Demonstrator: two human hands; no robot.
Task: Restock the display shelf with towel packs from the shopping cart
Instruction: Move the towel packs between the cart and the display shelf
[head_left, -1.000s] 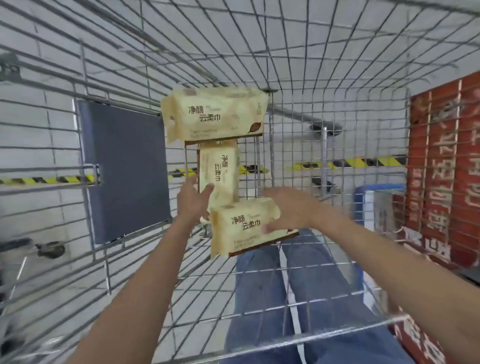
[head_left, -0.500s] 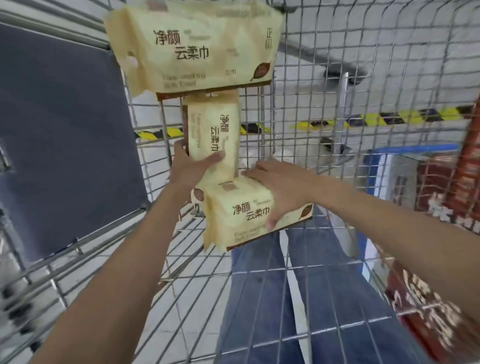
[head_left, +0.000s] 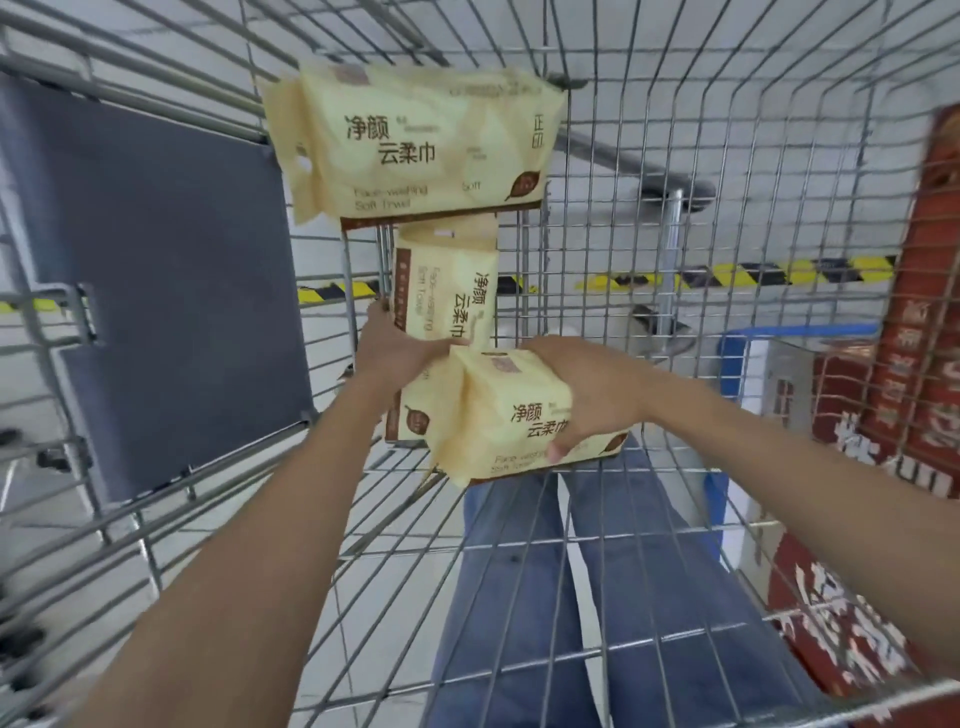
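Grey floor with a yellow and black stripe (head_left: 753, 274) shows through the wires of the shopping cart (head_left: 675, 130). Three cream towel packs sit inside it. The top pack (head_left: 415, 150) leans against the far wires. The middle pack (head_left: 447, 291) stands on its end below it. The left hand (head_left: 400, 348) has its fingers wrapped round the middle pack's lower part. The right hand (head_left: 587, 395) is clamped on the near pack (head_left: 509, 415), thumb on its front. Blue jeans (head_left: 545, 597) show under the cart. Red boxes (head_left: 909, 364), a bit blurry, stand on the right, maybe on a shelf.
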